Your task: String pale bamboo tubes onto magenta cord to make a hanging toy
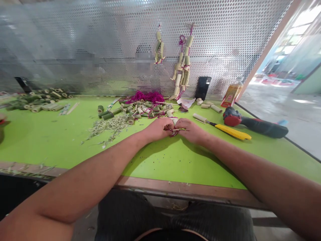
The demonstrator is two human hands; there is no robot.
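Note:
Over the green table (75, 147), my left hand (160, 129) and my right hand (189, 130) meet with their fingertips nearly touching. Both pinch a thin pale stick (177, 129) with dark magenta string (173, 134) around it. The fingers partly hide how the string runs. Just behind the hands lie cut bamboo pieces (170, 112), some joined by magenta string. A yellow cutter (233, 132) rests to the right of my right hand, beside a short bamboo tube (199, 117).
Bamboo shavings (110, 127) and a magenta string heap (147, 97) lie left and behind. Strung bamboo figures (178, 78) hang on the perforated metal panel (110, 30). A black-red power tool (260, 126), a bottle (232, 93) and a phone (202, 87) stand or lie right. More bamboo (42, 100) lies far left.

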